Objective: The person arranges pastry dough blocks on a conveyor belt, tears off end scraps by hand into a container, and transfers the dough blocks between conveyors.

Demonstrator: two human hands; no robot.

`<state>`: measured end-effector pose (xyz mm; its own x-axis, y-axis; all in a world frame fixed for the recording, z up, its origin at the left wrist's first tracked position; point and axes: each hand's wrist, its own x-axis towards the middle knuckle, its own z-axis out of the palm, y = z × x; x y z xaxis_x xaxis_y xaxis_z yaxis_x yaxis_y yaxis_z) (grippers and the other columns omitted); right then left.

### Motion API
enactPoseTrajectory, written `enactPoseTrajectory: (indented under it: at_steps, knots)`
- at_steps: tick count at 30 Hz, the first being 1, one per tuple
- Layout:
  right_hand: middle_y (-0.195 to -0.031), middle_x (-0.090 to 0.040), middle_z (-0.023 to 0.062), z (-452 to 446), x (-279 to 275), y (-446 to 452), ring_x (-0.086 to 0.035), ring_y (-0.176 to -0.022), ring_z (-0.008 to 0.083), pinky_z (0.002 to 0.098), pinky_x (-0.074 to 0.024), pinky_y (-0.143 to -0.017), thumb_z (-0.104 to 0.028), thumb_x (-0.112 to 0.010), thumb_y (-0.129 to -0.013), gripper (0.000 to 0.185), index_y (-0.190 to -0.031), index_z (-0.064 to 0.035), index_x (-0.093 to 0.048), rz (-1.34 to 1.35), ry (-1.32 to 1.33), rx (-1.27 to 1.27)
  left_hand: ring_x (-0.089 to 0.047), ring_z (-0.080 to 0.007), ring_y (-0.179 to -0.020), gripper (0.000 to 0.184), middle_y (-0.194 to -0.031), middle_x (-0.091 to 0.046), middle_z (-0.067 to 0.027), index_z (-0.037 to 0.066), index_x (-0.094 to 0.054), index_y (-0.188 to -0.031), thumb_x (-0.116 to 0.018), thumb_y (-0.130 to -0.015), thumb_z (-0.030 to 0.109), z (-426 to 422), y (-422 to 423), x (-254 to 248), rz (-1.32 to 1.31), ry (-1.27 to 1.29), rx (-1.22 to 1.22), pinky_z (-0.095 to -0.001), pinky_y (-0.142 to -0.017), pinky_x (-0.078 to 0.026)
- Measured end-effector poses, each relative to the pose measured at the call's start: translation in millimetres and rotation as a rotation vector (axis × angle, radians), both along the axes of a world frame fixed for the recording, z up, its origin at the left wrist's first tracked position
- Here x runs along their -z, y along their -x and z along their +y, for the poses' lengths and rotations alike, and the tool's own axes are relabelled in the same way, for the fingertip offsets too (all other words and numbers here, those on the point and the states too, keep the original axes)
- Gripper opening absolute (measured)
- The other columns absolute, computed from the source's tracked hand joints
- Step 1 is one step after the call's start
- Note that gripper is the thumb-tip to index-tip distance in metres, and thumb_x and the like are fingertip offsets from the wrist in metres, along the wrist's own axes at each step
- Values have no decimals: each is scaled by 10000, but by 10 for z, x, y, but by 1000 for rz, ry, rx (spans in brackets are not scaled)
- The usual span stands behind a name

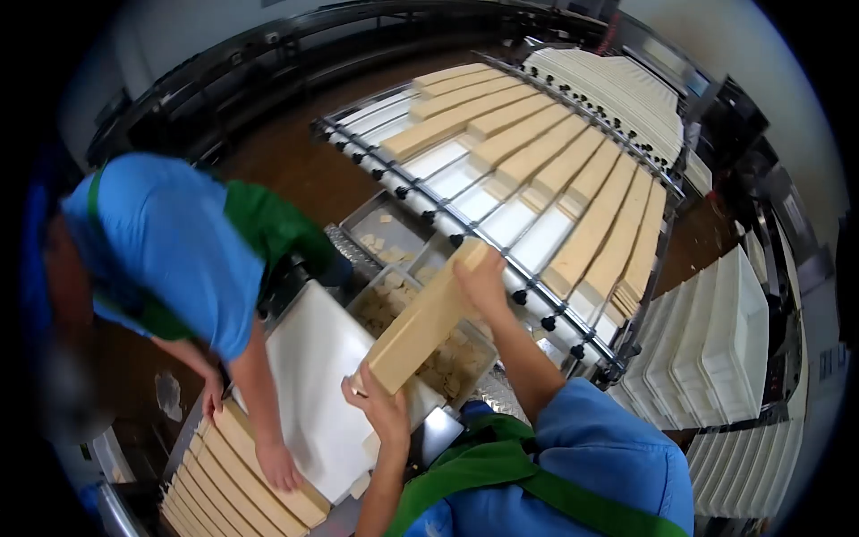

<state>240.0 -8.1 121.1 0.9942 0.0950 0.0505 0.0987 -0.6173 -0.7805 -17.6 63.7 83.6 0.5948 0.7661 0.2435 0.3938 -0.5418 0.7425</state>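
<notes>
A long stack of thin, pale square pieces that look like crackers [420, 327] is held slantwise between my two hands. My left hand [383, 410] is closed around its lower end, fingers on the end and side. At its upper end my right hand [481, 276] grips from the right, with the thumb side near the top. Below the stack are plastic bins [490, 356] holding loose and broken pieces. The slatted conveyor [528, 228] beyond carries several similar long stacks [528, 134] in lanes. A white belt [309, 376] lies to the left of my left hand.
On the left a co-worker in a blue shirt [179, 242] and green apron leans over, hands on several stacks [242, 474] on the white belt. Nested white trays [716, 358] stand at right. A metal rail with black knobs [465, 237] borders the conveyor.
</notes>
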Motion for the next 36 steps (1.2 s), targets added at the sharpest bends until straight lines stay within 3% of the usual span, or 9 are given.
enactPoseTrajectory:
  at_steps: [4, 6, 8, 11, 14, 21, 23, 30, 36]
  knots:
    - [-1222, -425, 273, -742, -143, -767, -536, -1009, 498, 505, -456, -879, -470, -617, -767, 754, -1282, -1, -331, -2, 112, 160, -343, -431, -1271, 729, -1407, -237, -250, 58, -350, -1376, -699, -738, 13, -269, -685, -177, -86, 12, 174, -428, -1025, -360]
    - [-1223, -487, 255, -1000, -245, -1080, -513, -1074, 465, 517, -420, -912, -526, -576, -778, 726, -1240, 17, -435, 29, 152, 180, -382, -386, -1262, 748, -1400, -295, -206, 62, -352, -1381, -720, -731, 26, -380, -1002, -302, -133, -19, 357, -414, -1030, -362]
    - [-1225, -537, 222, -1244, -192, -1499, -457, -1162, 414, 519, -340, -973, -551, -473, -826, 685, -1200, 20, -529, 70, 583, 75, -424, -372, -1228, 745, -1367, -349, -194, 79, -385, -1371, -751, -722, 56, -473, -1273, -363, -142, -9, 385, -405, -1005, -389]
    - [-1239, -561, 198, -1502, 5, -2090, -403, -1215, 379, 509, -247, -1024, -527, -363, -875, 651, -1169, 6, -591, 117, 671, -19, -449, -355, -1201, 739, -1346, -365, -177, 115, -452, -1344, -801, -693, 122, -564, -1609, -388, -37, 42, 552, -390, -956, -428]
    - [-1258, -547, 213, -1611, 117, -2478, -384, -1246, 393, 513, -250, -1024, -478, -286, -908, 619, -1191, -14, -583, 43, 728, -31, -449, -354, -1202, 719, -1342, -364, -172, 116, -445, -1350, -784, -716, 113, -651, -1875, -417, 1, 68, 601, -389, -957, -427]
    - [-1319, -506, 206, -1717, 236, -2983, -405, -1236, 383, 489, -235, -1039, -450, -274, -892, 647, -1239, 24, -546, 228, 684, -82, -449, -375, -1193, 583, -1339, -334, -195, 103, -430, -1355, -653, -817, 72, -819, -2241, -469, 59, 156, 616, -382, -956, -425]
    - [-1316, -501, 214, -1738, 352, -3036, -414, -1237, 372, 483, -243, -1036, -421, -288, -894, 624, -1238, 38, -534, 37, 708, 18, -452, -384, -1181, 559, -1326, -325, -211, 96, -428, -1352, -613, -825, 63, -835, -2324, -394, 52, 117, 612, -375, -957, -424]
    - [-1287, -509, 232, -1894, 329, -3202, -427, -1227, 339, 476, -247, -1021, -366, -343, -885, 541, -1191, 27, -553, -42, 717, 4, -473, -422, -1137, 550, -1340, -312, -224, 112, -415, -1360, -596, -842, 85, -1001, -2653, -202, 58, 121, 607, -405, -934, -437]
    - [-1236, -507, 177, -1941, 212, -3003, -421, -1156, 352, 487, -261, -979, -323, -484, -860, 488, -1192, 30, -541, -141, 664, 15, -444, -456, -1168, 544, -1388, -230, -264, 117, -411, -1358, -573, -842, 57, -1113, -2979, -176, 113, 132, 615, -420, -949, -424]
